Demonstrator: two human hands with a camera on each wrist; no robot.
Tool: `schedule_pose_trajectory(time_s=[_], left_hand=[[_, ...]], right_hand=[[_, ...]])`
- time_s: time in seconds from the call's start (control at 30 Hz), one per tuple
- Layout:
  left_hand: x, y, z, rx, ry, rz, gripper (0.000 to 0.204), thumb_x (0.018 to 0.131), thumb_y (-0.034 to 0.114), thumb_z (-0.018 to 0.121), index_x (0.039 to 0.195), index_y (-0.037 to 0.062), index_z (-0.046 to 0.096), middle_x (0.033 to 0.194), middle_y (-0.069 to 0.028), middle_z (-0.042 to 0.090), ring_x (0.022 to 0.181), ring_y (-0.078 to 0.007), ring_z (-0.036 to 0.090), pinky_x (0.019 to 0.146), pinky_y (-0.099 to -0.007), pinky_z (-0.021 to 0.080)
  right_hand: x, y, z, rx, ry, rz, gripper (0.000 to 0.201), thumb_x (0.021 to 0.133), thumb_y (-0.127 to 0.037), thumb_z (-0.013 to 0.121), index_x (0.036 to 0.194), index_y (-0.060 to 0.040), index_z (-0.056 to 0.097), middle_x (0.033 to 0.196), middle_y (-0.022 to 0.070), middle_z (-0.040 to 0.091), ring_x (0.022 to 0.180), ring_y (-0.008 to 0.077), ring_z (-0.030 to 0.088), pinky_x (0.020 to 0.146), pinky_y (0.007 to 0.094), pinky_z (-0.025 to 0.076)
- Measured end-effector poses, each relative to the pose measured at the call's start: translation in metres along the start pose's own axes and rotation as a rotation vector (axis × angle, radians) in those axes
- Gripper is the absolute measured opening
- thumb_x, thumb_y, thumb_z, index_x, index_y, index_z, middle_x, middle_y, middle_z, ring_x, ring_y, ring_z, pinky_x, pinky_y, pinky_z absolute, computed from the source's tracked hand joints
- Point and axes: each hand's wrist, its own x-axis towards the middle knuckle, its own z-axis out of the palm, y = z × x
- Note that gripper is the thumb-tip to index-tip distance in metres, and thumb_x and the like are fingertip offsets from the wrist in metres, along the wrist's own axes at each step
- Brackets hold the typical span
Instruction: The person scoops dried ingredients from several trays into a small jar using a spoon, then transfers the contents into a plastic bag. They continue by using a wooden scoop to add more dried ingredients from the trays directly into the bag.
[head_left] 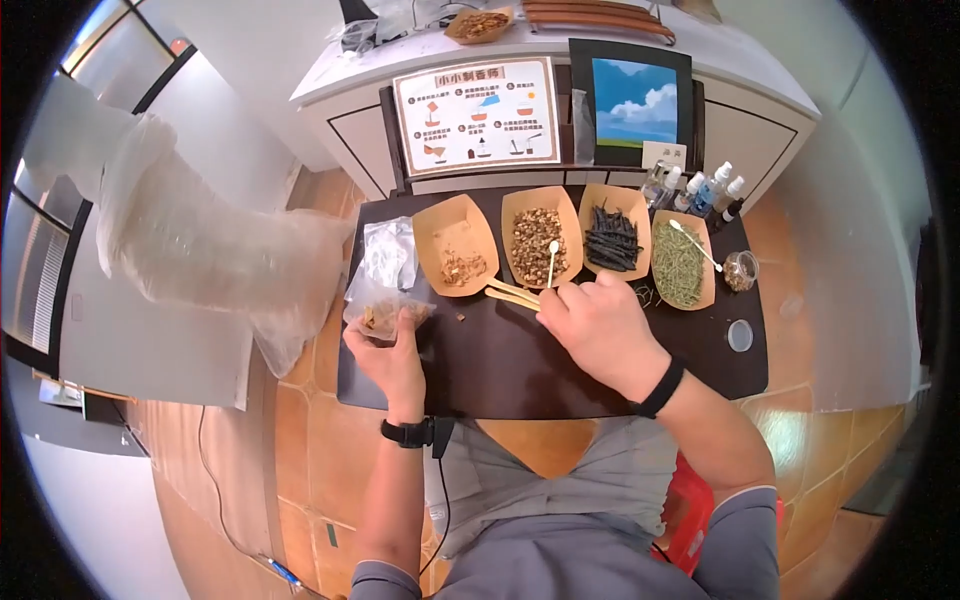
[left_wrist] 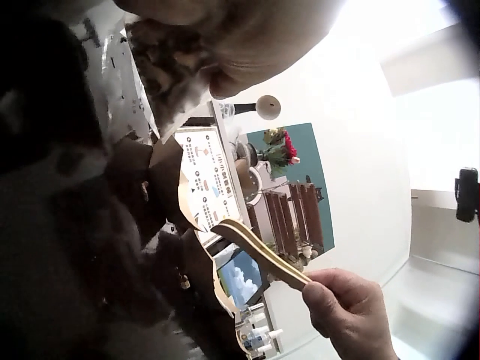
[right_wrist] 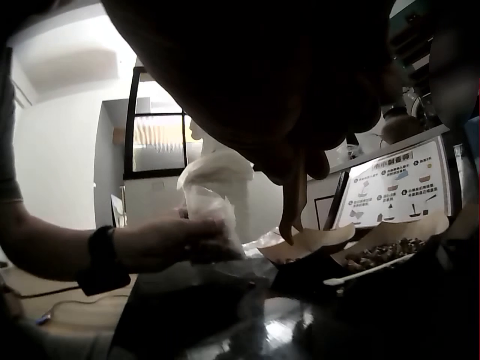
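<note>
My left hand (head_left: pixel 393 368) grips a clear plastic bag (head_left: pixel 385 316) of dried brownish pieces at the table's left side. Between the thumb and fingers of my right hand (head_left: pixel 612 338) are wooden tongs (head_left: pixel 513 295), their tips pointing left near the corner of the leftmost paper tray (head_left: pixel 445 222). That tray has a small heap of pale orange shreds in it. In the left wrist view the tongs (left_wrist: pixel 259 251) show from the side, tips close together with nothing visible between them. The right wrist view has the bag (right_wrist: pixel 207 214) upright in the left hand.
Other paper trays hold brown chunks (head_left: pixel 535 232), dark sticks (head_left: pixel 612 240) and green needle-like bits (head_left: pixel 678 268). White spoons (head_left: pixel 553 262) lie on two trays. Spray bottles (head_left: pixel 712 188), a glass jar (head_left: pixel 741 270) and a round lid (head_left: pixel 740 336) stand right. Behind is an instruction board (head_left: pixel 478 118).
</note>
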Motion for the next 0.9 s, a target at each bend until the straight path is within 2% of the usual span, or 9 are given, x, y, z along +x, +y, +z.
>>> schedule_pose_trajectory(time_s=[0.1, 0.43, 0.5, 0.6, 0.67, 0.8, 0.9], left_hand=[[-0.003, -0.004, 0.007, 0.054, -0.003, 0.024, 0.046, 0.095, 0.011, 0.087, 0.124, 0.0008, 0.052, 0.118, -0.0079, 0.062, 0.107, -0.0158, 0.064, 0.096, -0.0325, 0.053], [-0.01, -0.016, 0.003, 0.094, -0.063, 0.017, 0.054, 0.093, 0.011, 0.087, 0.128, 0.0004, 0.049, 0.124, -0.0092, 0.056, 0.113, -0.0178, 0.06, 0.098, -0.0335, 0.053], [-0.012, -0.008, 0.002, 0.096, -0.077, 0.003, 0.055, 0.092, 0.011, 0.087, 0.13, 0.0002, 0.048, 0.126, -0.01, 0.055, 0.114, -0.0183, 0.06, 0.099, -0.0341, 0.052], [-0.015, 0.002, -0.001, 0.103, -0.116, 0.038, 0.058, 0.091, 0.012, 0.087, 0.133, 0.0, 0.047, 0.127, -0.0111, 0.055, 0.115, -0.0198, 0.059, 0.102, -0.0358, 0.051], [-0.017, 0.006, -0.003, 0.106, -0.155, -0.003, 0.06, 0.09, 0.01, 0.086, 0.136, -0.0002, 0.047, 0.127, -0.012, 0.055, 0.117, -0.0212, 0.06, 0.105, -0.037, 0.049], [-0.013, -0.003, -0.006, 0.152, -0.187, 0.029, 0.059, 0.089, 0.005, 0.082, 0.137, -0.0006, 0.048, 0.128, -0.012, 0.056, 0.12, -0.0219, 0.059, 0.106, -0.0366, 0.048], [-0.004, -0.003, -0.008, 0.061, -0.283, -0.014, 0.061, 0.086, 0.003, 0.08, 0.139, -0.0015, 0.048, 0.13, -0.0136, 0.053, 0.121, -0.0237, 0.059, 0.106, -0.0378, 0.049]], right_hand=[[0.002, 0.006, 0.006, -0.023, -0.017, -0.051, 0.006, 0.085, -0.014, 0.068, 0.088, -0.0098, 0.067, 0.075, 0.0015, 0.06, 0.07, 0.0187, 0.065, 0.068, 0.0344, 0.047], [0.027, 0.006, 0.021, -0.099, -0.063, -0.154, 0.007, 0.086, -0.012, 0.067, 0.091, -0.008, 0.068, 0.077, 0.0021, 0.059, 0.072, 0.019, 0.064, 0.071, 0.0348, 0.046], [0.031, 0.006, 0.029, -0.103, -0.025, -0.174, 0.005, 0.085, -0.014, 0.066, 0.082, -0.0101, 0.068, 0.073, 0.0033, 0.061, 0.069, 0.0203, 0.063, 0.073, 0.0357, 0.048], [0.034, 0.008, 0.034, -0.133, -0.063, -0.192, 0.008, 0.086, -0.014, 0.067, 0.079, -0.0111, 0.068, 0.071, 0.0032, 0.061, 0.069, 0.0204, 0.064, 0.074, 0.0361, 0.047], [0.036, 0.008, 0.035, -0.131, -0.061, -0.2, 0.009, 0.086, -0.014, 0.067, 0.077, -0.0111, 0.068, 0.07, 0.0031, 0.06, 0.068, 0.0205, 0.064, 0.073, 0.036, 0.047], [0.035, 0.006, 0.038, -0.128, -0.084, -0.225, 0.009, 0.084, -0.014, 0.067, 0.075, -0.0107, 0.067, 0.066, 0.0032, 0.059, 0.064, 0.0207, 0.064, 0.07, 0.0362, 0.047], [0.035, 0.0, 0.035, -0.131, -0.098, -0.235, 0.008, 0.082, -0.014, 0.068, 0.075, -0.0101, 0.067, 0.063, 0.0038, 0.059, 0.061, 0.0205, 0.063, 0.067, 0.0364, 0.046]])
